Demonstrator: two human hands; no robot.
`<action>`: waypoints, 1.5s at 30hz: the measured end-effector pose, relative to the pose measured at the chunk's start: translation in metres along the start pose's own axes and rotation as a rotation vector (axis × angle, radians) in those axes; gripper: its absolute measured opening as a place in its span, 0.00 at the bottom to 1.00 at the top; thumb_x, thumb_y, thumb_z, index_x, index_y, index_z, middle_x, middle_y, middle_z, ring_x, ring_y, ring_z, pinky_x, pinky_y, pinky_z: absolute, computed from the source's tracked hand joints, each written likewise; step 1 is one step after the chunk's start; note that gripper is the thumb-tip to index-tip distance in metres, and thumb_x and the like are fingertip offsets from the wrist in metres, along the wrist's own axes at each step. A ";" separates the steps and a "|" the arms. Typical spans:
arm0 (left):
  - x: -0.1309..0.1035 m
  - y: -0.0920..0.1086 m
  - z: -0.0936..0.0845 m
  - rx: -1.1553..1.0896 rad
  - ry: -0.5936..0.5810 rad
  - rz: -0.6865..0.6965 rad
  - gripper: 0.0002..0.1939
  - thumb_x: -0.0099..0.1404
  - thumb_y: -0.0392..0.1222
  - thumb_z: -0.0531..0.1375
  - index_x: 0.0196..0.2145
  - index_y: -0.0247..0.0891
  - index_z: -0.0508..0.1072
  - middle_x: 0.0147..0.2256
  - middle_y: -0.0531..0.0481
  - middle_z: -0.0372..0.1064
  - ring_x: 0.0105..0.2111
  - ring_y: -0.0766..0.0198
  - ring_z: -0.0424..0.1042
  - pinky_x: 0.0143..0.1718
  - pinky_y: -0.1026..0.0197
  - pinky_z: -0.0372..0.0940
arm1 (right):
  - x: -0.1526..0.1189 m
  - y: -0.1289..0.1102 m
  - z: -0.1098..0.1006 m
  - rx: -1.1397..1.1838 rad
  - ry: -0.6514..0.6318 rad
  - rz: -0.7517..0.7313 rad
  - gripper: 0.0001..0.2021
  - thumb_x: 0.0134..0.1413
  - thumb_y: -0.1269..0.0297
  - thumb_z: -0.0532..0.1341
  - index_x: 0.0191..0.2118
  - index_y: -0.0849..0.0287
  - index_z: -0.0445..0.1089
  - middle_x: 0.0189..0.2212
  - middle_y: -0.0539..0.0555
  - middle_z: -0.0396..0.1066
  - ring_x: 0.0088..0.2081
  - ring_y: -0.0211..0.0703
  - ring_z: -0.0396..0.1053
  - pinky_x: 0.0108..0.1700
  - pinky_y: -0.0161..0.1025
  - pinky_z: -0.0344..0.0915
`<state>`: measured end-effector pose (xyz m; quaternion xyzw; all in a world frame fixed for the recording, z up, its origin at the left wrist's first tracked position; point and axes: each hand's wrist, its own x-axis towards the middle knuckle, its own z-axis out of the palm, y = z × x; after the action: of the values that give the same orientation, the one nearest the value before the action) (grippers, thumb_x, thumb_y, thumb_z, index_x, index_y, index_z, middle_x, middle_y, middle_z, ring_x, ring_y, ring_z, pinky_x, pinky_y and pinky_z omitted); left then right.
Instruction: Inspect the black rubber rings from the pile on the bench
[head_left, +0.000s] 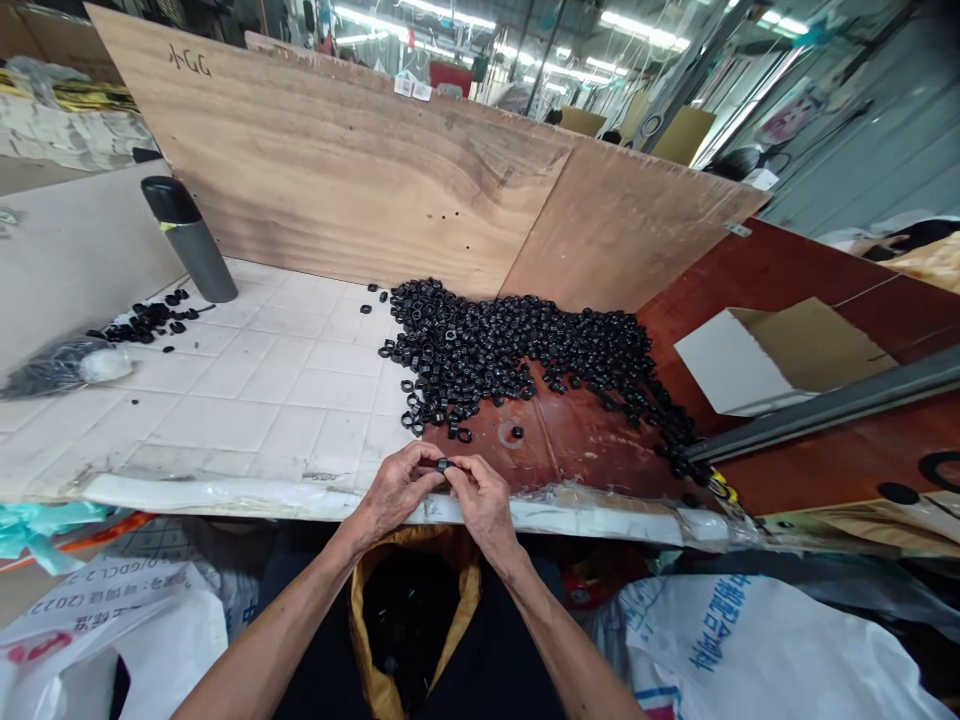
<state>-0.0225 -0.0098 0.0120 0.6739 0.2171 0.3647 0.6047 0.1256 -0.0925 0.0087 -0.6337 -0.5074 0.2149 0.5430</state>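
Observation:
Between the fingertips of both hands is a small black ring-like part (445,464), held just over the table's front edge. My left hand (401,488) pinches it from the left, and my right hand (480,497) pinches it from the right. Behind the hands lies a large pile of black ring-like parts (510,345), spread over the white and red-brown table top. One loose black piece (517,432) sits apart near the pale circle on the red-brown surface. Below the hands, a yellow-rimmed bag (470,590) hangs open at my lap with dark contents.
A grey bottle (199,255) stands at the left rear, by scattered black bits (150,320) and a plastic bag (56,365). Plywood boards (360,150) wall the back. An open carton (750,365) and a metal bar (825,405) are at right. White sacks (750,640) lie below.

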 end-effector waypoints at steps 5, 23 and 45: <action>-0.001 -0.009 0.000 0.103 0.051 0.051 0.09 0.68 0.41 0.61 0.46 0.39 0.73 0.44 0.46 0.71 0.44 0.60 0.75 0.49 0.55 0.74 | -0.001 0.000 0.010 0.112 0.029 0.228 0.14 0.60 0.52 0.63 0.37 0.59 0.75 0.17 0.46 0.67 0.19 0.37 0.64 0.22 0.33 0.61; 0.002 -0.011 -0.002 -0.179 0.131 -0.180 0.13 0.60 0.41 0.68 0.42 0.36 0.76 0.37 0.48 0.78 0.36 0.61 0.77 0.43 0.59 0.72 | 0.008 -0.008 0.003 0.086 -0.014 -0.076 0.07 0.63 0.64 0.62 0.40 0.56 0.78 0.43 0.58 0.76 0.45 0.48 0.75 0.46 0.43 0.74; 0.000 -0.018 -0.002 0.047 0.109 0.015 0.09 0.66 0.37 0.62 0.44 0.39 0.74 0.44 0.48 0.72 0.41 0.62 0.75 0.46 0.59 0.73 | 0.016 -0.001 0.014 -0.166 0.040 0.005 0.16 0.68 0.53 0.55 0.41 0.59 0.74 0.25 0.52 0.76 0.24 0.41 0.73 0.29 0.34 0.67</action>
<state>-0.0216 -0.0059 -0.0052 0.6688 0.2533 0.4000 0.5732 0.1197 -0.0714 0.0098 -0.6820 -0.5109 0.1609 0.4980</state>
